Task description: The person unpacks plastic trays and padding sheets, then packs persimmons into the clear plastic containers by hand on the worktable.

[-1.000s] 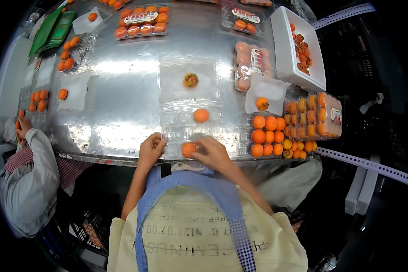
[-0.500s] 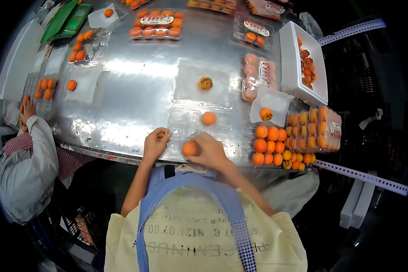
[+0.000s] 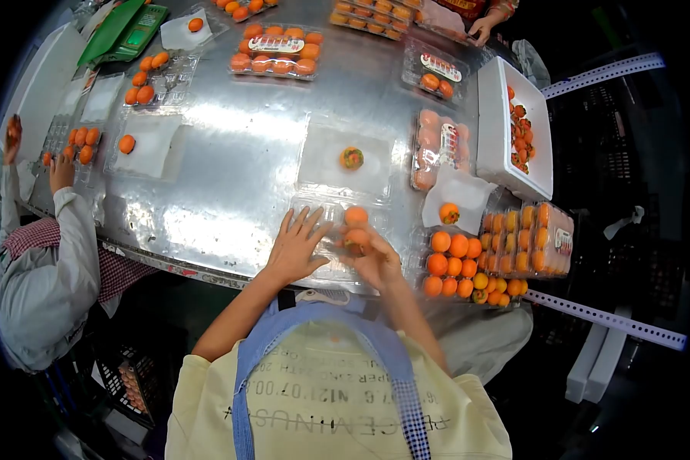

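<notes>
A clear plastic clamshell pack (image 3: 323,205) lies spread before me, its near half moulded with hollows. One orange persimmon (image 3: 356,215) sits in a hollow. Just below it, the fingers of my right hand (image 3: 377,264) are curled around another persimmon (image 3: 355,241). Over the left side of the hollows my left hand (image 3: 295,247) rests open, fingers spread, with nothing in it. On the white liner (image 3: 324,160) of the pack's far half lies a single persimmon with a green-brown calyx (image 3: 351,158).
Packs of persimmons (image 3: 452,264) stand at the right, beside a white foam box (image 3: 548,146) of more fruit. A closed labelled pack (image 3: 276,51) and a green scale (image 3: 134,34) are farther back. A co-worker (image 3: 50,253) handles fruit at left; another person's hand (image 3: 481,31) shows at the top.
My right hand has carried the persimmon up and right, close below the other one. My left hand has moved right and spread over the pack. The left co-worker's hands have moved apart.
</notes>
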Demonstrator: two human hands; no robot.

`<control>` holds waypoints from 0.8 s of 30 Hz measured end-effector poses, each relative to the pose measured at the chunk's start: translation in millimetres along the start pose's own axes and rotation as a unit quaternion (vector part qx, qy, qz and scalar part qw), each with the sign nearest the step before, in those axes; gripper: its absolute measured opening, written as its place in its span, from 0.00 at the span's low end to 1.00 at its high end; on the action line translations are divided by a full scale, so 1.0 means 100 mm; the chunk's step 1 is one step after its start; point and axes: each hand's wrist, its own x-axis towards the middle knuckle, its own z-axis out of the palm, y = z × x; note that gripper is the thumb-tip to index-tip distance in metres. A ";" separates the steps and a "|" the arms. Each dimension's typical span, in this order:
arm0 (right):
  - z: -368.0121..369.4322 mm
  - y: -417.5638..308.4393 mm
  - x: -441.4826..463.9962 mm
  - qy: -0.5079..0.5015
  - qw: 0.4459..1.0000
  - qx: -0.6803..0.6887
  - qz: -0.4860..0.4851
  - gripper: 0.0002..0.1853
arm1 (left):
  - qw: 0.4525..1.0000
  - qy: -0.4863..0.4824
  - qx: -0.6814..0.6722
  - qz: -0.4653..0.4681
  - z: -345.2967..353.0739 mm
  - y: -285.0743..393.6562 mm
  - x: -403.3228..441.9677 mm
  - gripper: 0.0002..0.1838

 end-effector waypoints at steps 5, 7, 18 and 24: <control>-0.50 -0.09 0.12 0.026 0.996 -0.077 -0.033 0.14 | 1.000 -0.020 0.015 0.000 0.02 -0.01 -0.02 0.39; -0.22 -0.26 0.13 0.104 0.952 -0.280 -0.065 0.11 | 0.999 -0.027 0.019 0.000 0.04 -0.01 -0.03 0.39; 0.10 -0.32 0.42 0.075 0.419 -0.904 -0.046 0.22 | 1.000 -0.012 0.022 -0.005 0.08 -0.04 -0.06 0.38; -0.07 -0.26 0.39 0.081 0.404 -0.907 -0.083 0.20 | 1.000 0.005 0.030 0.003 0.10 -0.05 -0.08 0.38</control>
